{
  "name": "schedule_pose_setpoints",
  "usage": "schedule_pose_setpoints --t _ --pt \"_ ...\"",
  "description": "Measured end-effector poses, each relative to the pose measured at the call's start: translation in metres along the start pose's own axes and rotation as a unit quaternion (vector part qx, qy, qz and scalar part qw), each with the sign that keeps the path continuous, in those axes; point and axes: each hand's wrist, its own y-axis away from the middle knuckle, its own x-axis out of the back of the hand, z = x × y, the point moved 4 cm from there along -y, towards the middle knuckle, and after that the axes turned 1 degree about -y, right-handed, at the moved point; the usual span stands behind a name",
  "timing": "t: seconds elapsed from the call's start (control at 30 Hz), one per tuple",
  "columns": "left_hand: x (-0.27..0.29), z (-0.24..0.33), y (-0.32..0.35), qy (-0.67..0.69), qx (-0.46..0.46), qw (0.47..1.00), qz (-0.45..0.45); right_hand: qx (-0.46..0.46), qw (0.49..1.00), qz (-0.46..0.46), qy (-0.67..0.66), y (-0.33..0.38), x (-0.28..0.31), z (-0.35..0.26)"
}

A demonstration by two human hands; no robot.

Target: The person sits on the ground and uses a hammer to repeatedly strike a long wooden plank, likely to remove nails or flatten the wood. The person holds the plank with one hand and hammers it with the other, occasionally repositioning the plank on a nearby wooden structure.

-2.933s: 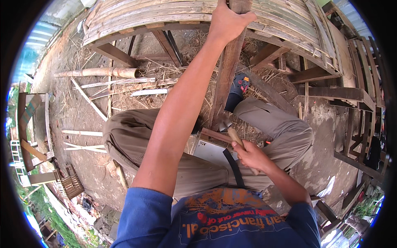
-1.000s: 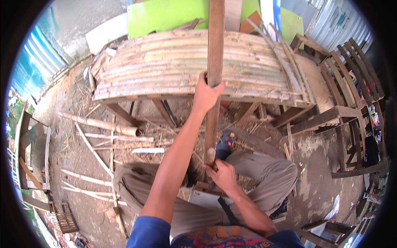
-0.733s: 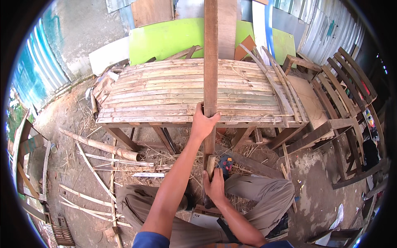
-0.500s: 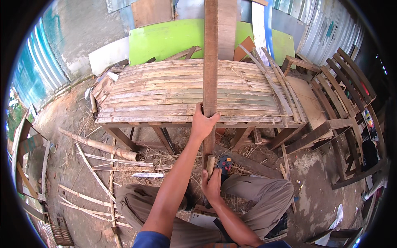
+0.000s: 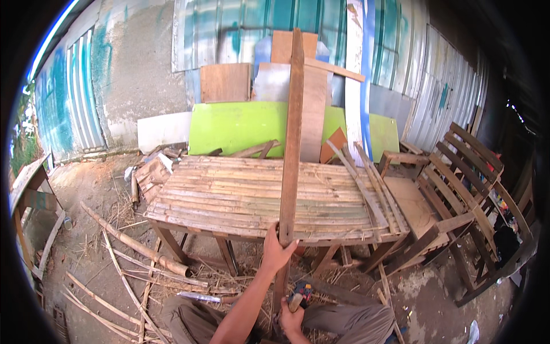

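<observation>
My left hand (image 5: 279, 247) is wrapped round a long brown wooden beam (image 5: 291, 143), partway up it. The beam stands nearly upright between my knees, in front of the bamboo-slat bench (image 5: 258, 192). Lower down, my right hand (image 5: 291, 322) is closed on a short, light-brown piece of wood (image 5: 295, 301) beside the beam's lower part. Only the rounded upper end of that piece shows; the fingers cover the rest. Just behind it lies a dark blue and black tool (image 5: 303, 290), partly hidden. The beam's foot is out of sight.
A long blade (image 5: 199, 297) lies on the ground left of my left forearm. Bamboo poles (image 5: 137, 241) and thin strips are scattered at left. Loose strips (image 5: 372, 189) rest on the bench's right end. A slatted wooden chair (image 5: 458, 195) stands at right; green boards (image 5: 238, 129) lean behind.
The view has tilted upward, so the beam's top end now shows and the bench sits lower. Both hands keep their grip. The short wood piece now points more toward me.
</observation>
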Motion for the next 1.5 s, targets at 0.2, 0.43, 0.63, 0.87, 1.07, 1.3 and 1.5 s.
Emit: schedule_pose_setpoints --t 0.2,0.43,0.63,0.87,1.07,1.3,1.5 --pt "-0.025 0.007 0.023 -0.057 -0.033 0.996 -0.063 -0.041 0.997 0.022 0.068 -0.011 0.016 -0.041" --pt "-0.020 -0.019 0.033 -0.008 -0.026 0.997 -0.072 0.060 0.996 0.037 0.055 -0.036 -0.014 -0.027" --pt "-0.012 -0.014 0.043 -0.025 -0.033 0.998 -0.040 -0.073 0.996 -0.053 0.020 -0.030 0.011 -0.028" --pt "-0.024 -0.059 0.096 0.052 0.140 0.988 0.030 -0.044 0.998 -0.016 -0.041 -0.018 0.049 0.008" --pt "-0.048 -0.108 0.130 0.188 0.270 0.943 -0.051 -0.014 0.997 0.075 -0.033 -0.057 0.069 0.031" --pt "-0.040 -0.100 0.126 0.278 0.242 0.928 0.046 0.077 0.986 0.081 -0.121 -0.055 0.094 0.008" --pt "0.003 -0.071 0.072 0.295 0.200 0.931 0.076 0.063 0.983 0.059 -0.165 -0.054 0.110 -0.026"
